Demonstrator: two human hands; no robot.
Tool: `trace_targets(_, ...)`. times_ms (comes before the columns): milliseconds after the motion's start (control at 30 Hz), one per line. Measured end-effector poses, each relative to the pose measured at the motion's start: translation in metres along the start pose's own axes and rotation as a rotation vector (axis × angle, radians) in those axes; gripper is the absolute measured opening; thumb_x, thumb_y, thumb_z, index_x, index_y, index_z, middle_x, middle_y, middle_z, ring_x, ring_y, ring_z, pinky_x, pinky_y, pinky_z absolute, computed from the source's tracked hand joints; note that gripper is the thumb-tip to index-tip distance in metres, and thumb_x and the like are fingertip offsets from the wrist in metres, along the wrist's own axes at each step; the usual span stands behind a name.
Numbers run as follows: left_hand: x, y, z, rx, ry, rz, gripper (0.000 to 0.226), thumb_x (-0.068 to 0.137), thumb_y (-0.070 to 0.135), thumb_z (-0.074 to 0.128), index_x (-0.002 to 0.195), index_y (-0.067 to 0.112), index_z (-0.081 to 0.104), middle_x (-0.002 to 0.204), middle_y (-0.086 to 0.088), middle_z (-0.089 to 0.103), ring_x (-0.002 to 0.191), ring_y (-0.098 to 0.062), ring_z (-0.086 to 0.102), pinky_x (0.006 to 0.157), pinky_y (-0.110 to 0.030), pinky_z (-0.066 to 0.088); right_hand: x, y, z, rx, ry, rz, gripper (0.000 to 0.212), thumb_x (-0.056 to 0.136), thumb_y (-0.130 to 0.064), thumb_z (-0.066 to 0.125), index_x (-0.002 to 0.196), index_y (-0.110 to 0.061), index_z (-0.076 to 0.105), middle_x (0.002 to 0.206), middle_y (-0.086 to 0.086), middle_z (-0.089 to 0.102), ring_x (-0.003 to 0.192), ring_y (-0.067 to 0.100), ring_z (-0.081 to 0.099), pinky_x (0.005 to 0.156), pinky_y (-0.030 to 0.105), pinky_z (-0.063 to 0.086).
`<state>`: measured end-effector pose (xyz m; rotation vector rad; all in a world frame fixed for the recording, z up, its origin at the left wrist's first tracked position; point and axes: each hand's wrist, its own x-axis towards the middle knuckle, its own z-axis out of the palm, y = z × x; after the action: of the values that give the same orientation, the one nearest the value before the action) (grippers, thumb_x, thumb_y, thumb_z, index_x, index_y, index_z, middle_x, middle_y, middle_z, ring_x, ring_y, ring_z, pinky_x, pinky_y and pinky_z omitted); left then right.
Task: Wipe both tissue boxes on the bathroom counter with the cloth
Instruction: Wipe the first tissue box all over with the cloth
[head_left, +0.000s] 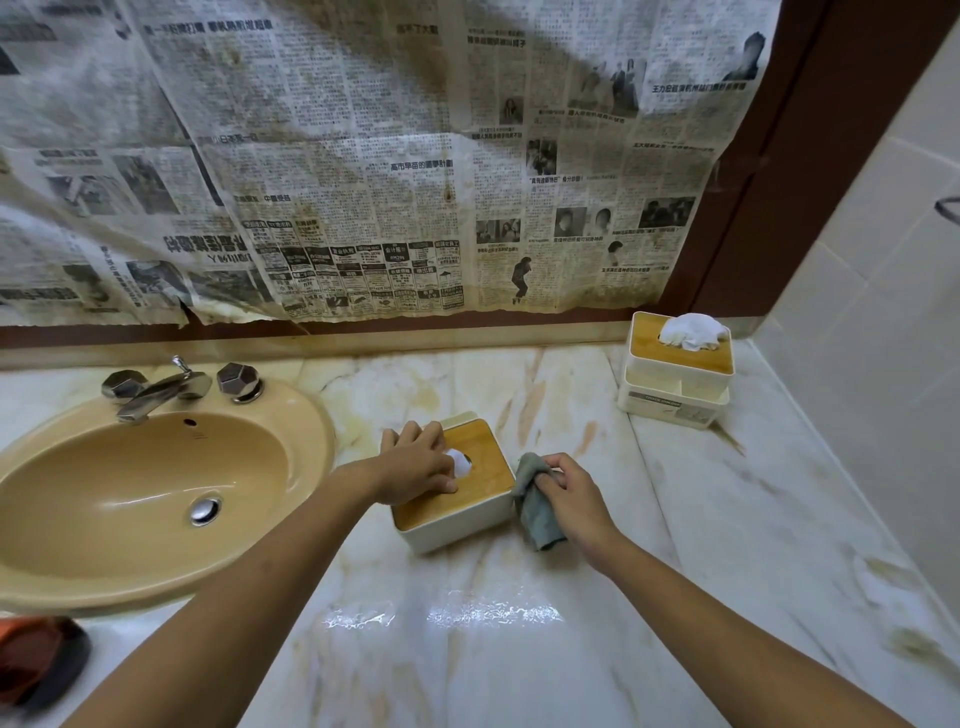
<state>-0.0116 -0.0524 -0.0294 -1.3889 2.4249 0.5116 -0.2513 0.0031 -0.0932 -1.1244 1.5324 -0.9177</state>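
Right fingers (551, 474) tight around cloth (536, 514) beside near tissue box (453, 532), left fingers (415, 435) firm around its lid (485, 475).

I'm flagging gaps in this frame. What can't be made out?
All in the head view:
The near tissue box, left side and lid opening: partly under the left hand.
Its right side: behind the cloth in the right hand.
Print on the far tissue box: too small.
The dark reddish object, bottom left: blurred, cut by the frame edge.
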Motion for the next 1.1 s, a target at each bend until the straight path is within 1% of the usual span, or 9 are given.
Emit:
trace_targets(100, -0.001, -0.004, 0.002, -0.083, 0.089, 0.017, 0.022, 0.097, 0.047, 0.049, 0.098, 0.029, 0.062, 0.108, 0.007, 0.035, 0.102, -0.016, 0.027, 0.094, -0.038, 0.024, -0.001, 0.003, 0.002, -0.013, -0.014, 0.003, 0.013, 0.098, -0.012, 0.052, 0.103, -0.019, 0.062, 0.103, 0.004, 0.071, 0.098, 0.020, 0.065, 0.077, 0.028, 0.049)
trace_targets(200, 0.000, -0.008, 0.002, -0.165, 0.315, 0.006, 0.007, 0.092, 0.036, 0.060, 0.094, 0.030, 0.057, 0.099, 0.011, 0.045, 0.096, -0.014, 0.036, 0.086, -0.034, 0.031, -0.002, 0.002, 0.002, -0.011, -0.013, 0.001, 0.014, 0.098, -0.011, 0.051, 0.104, -0.018, 0.062, 0.103, 0.004, 0.070, 0.096, 0.017, 0.065, 0.072, 0.023, 0.048)
trace_targets(267, 0.001, -0.010, 0.003, -0.193, 0.436, -0.038, 0.019, 0.085, 0.036, 0.070, 0.098, 0.031, 0.056, 0.094, 0.013, 0.047, 0.093, -0.014, 0.043, 0.082, -0.033, 0.036, -0.003, 0.000, 0.001, -0.016, -0.008, 0.002, 0.014, 0.098, -0.011, 0.051, 0.105, -0.017, 0.062, 0.103, 0.004, 0.070, 0.096, 0.017, 0.065, 0.070, 0.021, 0.047)
trace_targets(333, 0.002, -0.012, 0.005, -0.152, 0.495, -0.072, 0.027, 0.081, 0.039, 0.074, 0.101, 0.029, 0.059, 0.093, 0.012, 0.047, 0.090, -0.015, 0.045, 0.080, -0.034, 0.040, -0.003, 0.000, 0.000, -0.020, -0.007, 0.005, 0.014, 0.098, -0.011, 0.051, 0.106, -0.016, 0.061, 0.103, 0.004, 0.069, 0.095, 0.017, 0.064, 0.069, 0.021, 0.046)
trace_targets(500, 0.003, -0.008, 0.011, -0.051, 0.574, -0.048, 0.007, 0.080, 0.027, 0.074, 0.085, 0.023, 0.071, 0.089, 0.005, 0.056, 0.087, -0.022, 0.050, 0.073, -0.036, 0.042, -0.002, 0.001, 0.000, -0.045, -0.014, 0.014, 0.013, 0.099, -0.014, 0.051, 0.104, -0.018, 0.061, 0.104, 0.003, 0.069, 0.097, 0.017, 0.064, 0.074, 0.026, 0.049)
trace_targets(633, 0.002, -0.008, 0.011, -0.075, 0.542, 0.021, 0.004, 0.087, 0.026, 0.068, 0.086, 0.022, 0.069, 0.089, 0.006, 0.054, 0.085, -0.019, 0.047, 0.072, -0.036, 0.043, -0.001, 0.002, 0.000, -0.034, -0.015, 0.016, 0.013, 0.098, -0.013, 0.051, 0.103, -0.019, 0.062, 0.103, 0.004, 0.070, 0.096, 0.018, 0.065, 0.075, 0.027, 0.049)
trace_targets(800, -0.005, -0.005, -0.007, -0.405, 0.453, -0.015, 0.006, 0.092, 0.024, 0.057, 0.087, 0.022, 0.058, 0.086, 0.007, 0.060, 0.081, -0.015, 0.056, 0.072, -0.034, 0.048, 0.001, 0.003, -0.001, -0.023, -0.028, 0.016, 0.012, 0.097, -0.014, 0.052, 0.102, -0.019, 0.062, 0.101, 0.005, 0.071, 0.096, 0.020, 0.066, 0.077, 0.030, 0.050)
trace_targets(967, -0.007, -0.006, -0.027, -0.550, 0.420, -0.034, 0.004, 0.097, 0.025, 0.055, 0.093, 0.025, 0.055, 0.076, 0.006, 0.065, 0.069, -0.010, 0.058, 0.062, -0.025, 0.044, 0.003, 0.003, 0.000, -0.006, -0.036, 0.023, 0.013, 0.097, -0.012, 0.053, 0.101, -0.019, 0.062, 0.100, 0.007, 0.071, 0.095, 0.021, 0.066, 0.080, 0.033, 0.051)
trace_targets(1100, -0.004, -0.009, -0.027, -0.626, 0.439, -0.070, 0.007, 0.097, 0.026, 0.056, 0.102, 0.030, 0.056, 0.085, 0.002, 0.062, 0.070, -0.011, 0.058, 0.065, -0.026, 0.044, 0.003, 0.000, 0.001, -0.007, -0.044, 0.030, 0.014, 0.096, -0.011, 0.051, 0.099, -0.019, 0.062, 0.095, 0.006, 0.072, 0.088, 0.019, 0.066, 0.074, 0.029, 0.049)
